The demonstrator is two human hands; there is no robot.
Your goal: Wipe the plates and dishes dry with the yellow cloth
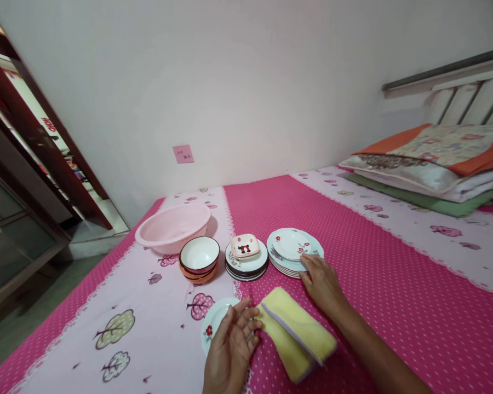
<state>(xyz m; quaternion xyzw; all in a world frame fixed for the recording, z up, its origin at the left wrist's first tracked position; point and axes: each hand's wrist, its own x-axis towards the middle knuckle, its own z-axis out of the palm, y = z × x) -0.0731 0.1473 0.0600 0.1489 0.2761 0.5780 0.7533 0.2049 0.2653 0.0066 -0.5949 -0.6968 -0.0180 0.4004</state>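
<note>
Two bare hands work on the bed: the left hand [232, 345], grip open, rests on a small white floral plate [214, 323] beside a folded yellow cloth [298, 331], while the right hand [322, 282], grip loose and empty, touches the stacked floral plates [292, 247], best lifted by the rim.

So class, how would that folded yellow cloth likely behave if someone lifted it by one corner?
The yellow cloth lies folded with soft, rounded edges, so it would probably flop and unfold. It looks fluffy, likely light. On the bedsheet it would likely drag, not slide.
</note>
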